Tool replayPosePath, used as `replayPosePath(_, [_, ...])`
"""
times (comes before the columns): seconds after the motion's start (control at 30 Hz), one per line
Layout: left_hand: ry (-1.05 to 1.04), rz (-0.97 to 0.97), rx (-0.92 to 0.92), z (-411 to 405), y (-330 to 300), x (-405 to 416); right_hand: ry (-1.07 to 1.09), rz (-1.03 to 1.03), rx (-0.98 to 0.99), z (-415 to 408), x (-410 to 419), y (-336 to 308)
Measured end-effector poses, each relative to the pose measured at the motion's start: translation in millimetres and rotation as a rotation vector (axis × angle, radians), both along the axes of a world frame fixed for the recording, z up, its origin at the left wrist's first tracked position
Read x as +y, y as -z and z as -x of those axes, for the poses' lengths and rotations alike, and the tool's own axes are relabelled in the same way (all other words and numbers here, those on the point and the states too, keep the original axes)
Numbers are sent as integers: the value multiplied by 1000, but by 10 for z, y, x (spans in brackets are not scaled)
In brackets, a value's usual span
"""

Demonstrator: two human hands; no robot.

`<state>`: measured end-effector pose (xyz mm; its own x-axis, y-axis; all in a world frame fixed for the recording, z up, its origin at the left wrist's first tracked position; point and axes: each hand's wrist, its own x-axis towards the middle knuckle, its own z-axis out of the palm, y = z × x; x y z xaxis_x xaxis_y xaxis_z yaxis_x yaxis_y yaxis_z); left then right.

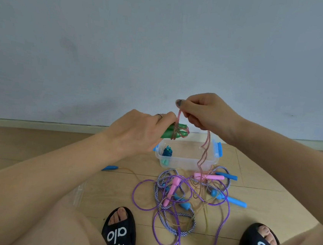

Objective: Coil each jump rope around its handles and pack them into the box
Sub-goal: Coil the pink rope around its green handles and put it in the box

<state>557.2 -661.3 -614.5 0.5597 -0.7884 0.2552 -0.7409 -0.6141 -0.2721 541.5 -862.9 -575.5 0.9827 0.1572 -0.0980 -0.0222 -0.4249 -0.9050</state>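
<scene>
L hand (136,132) grips green handles (172,133) together as a core; R hand (202,114) pinches pink rope (204,151) up taut, prob to wrap next turn, box (186,161) w/ one bundle below

Observed: wood-effect floor (259,168) of light planks, running up to a pale skirting board (40,125). Directly on it, near the wall: 1 clear plastic box (184,160) with blue latches. Just in front: tangled heap of jump ropes (185,197), purple, striped and yellowish cords overlapping, pink and blue handles among them. Apart, to the left: 1 blue handle (110,168). Nearest the camera: 2 black sandals (118,233).
</scene>
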Motion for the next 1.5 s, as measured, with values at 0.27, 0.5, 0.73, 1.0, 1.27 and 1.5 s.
replayPosePath(0.27, [52, 208, 4, 108, -159, 23, -124, -269, 195, 50, 32, 185])
replayPosePath(0.5, [-37, 286, 67, 75, -148, -21, 6, -352, 290, 159, 250, 381])
replayPosePath(0.73, [-226, 218, 217, 3, -69, -111, 180, -223, 259, 266, 377, 524])
replayPosePath(1.0, [-323, 412, 504, -41, 73, -168, 129, -160, 367, 308, 441, 505])
replayPosePath(1.27, [-450, 194, 393, -124, 101, -165, -70, 439, -47, 433, 434, 417])
replayPosePath(1.5, [-418, -90, 149, -149, 110, -71, -112, 520, -220, 299, 178, 134])
